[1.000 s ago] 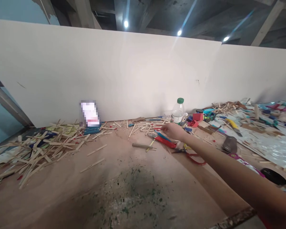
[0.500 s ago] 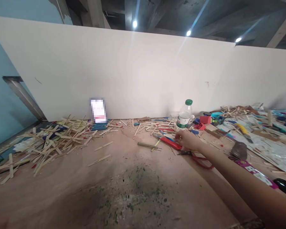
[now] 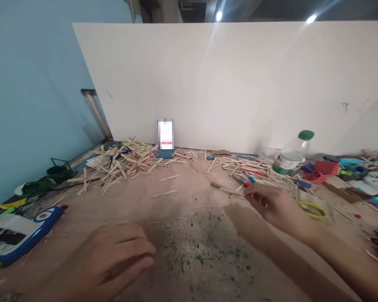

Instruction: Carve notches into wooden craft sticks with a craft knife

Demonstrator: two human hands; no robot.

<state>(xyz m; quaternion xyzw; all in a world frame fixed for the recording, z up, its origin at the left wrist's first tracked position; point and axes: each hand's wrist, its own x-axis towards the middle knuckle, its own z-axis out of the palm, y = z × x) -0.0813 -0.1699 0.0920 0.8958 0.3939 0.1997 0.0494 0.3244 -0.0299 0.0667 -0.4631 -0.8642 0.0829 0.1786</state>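
My right hand [image 3: 267, 203] is low over the table with its fingers bent together. Its fingertips meet the thin end of a slim tool with a wooden handle [image 3: 220, 186]; whether they grip it is hidden. Just beyond those fingers are a bit of a red handle [image 3: 247, 183] and a blue pen-like piece [image 3: 249, 177]. In the lower left my left hand [image 3: 119, 256] hovers near the table, fingers curled and pressed together, thumb close under them, with nothing visible in it. A yellow ring [image 3: 311, 209] lies beside my right wrist.
Thin wooden sticks [image 3: 122, 165] are heaped at the back left, before a lit phone [image 3: 166, 134]. A green-capped bottle [image 3: 286, 161] stands back right near red pieces [image 3: 326, 168]. A blue and white object [image 3: 34, 235] lies left. A white panel [image 3: 220, 84] closes off the back.
The view has turned left. My right hand has drawn back from the red-handled cutter to the wooden-handled tool's thin end. My left hand has come in at the lower left.
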